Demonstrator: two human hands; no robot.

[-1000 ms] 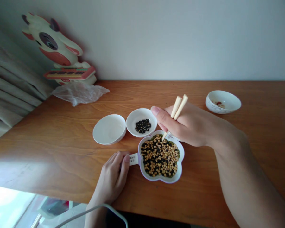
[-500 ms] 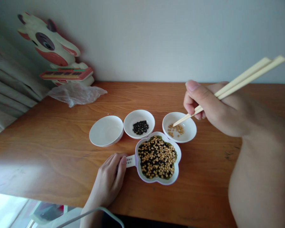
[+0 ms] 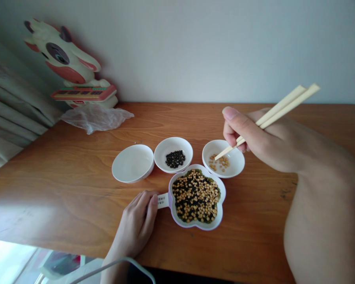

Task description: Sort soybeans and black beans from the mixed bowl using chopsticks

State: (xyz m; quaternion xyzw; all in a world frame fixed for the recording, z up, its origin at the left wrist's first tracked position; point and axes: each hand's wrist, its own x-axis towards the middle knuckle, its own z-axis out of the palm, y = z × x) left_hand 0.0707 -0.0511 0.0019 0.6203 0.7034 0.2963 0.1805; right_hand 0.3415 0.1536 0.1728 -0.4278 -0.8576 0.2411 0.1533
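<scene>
My right hand (image 3: 251, 134) grips a pair of pale wooden chopsticks (image 3: 273, 112), their tips close together over the right white bowl (image 3: 238, 161). Several yellow soybeans (image 3: 223, 161) lie in that bowl; whether a bean is between the tips I cannot tell. My left hand (image 3: 139, 221) is closed on the handle of a flower-shaped dish (image 3: 170, 211) with a lilac rim. Mixed black, yellow and green beans (image 3: 195, 197) fill this dish. Behind it, the middle white bowl (image 3: 159, 154) contains black beans (image 3: 175, 159). The left white bowl (image 3: 133, 163) has nothing visible inside.
A cow-shaped toy with a keyboard (image 3: 77, 75) leans by the wall at the back left. Before it lies a crumpled clear plastic bag (image 3: 97, 118). A grey curtain (image 3: 12, 106) hangs at the left, and a pale cable (image 3: 115, 264) crosses near the wooden table's (image 3: 62, 189) front edge.
My right hand has shifted slightly left and down, and the chopsticks' rear ends have swung left and lower. Their tips stay over the soybeans. My left hand keeps its place on the handle.
</scene>
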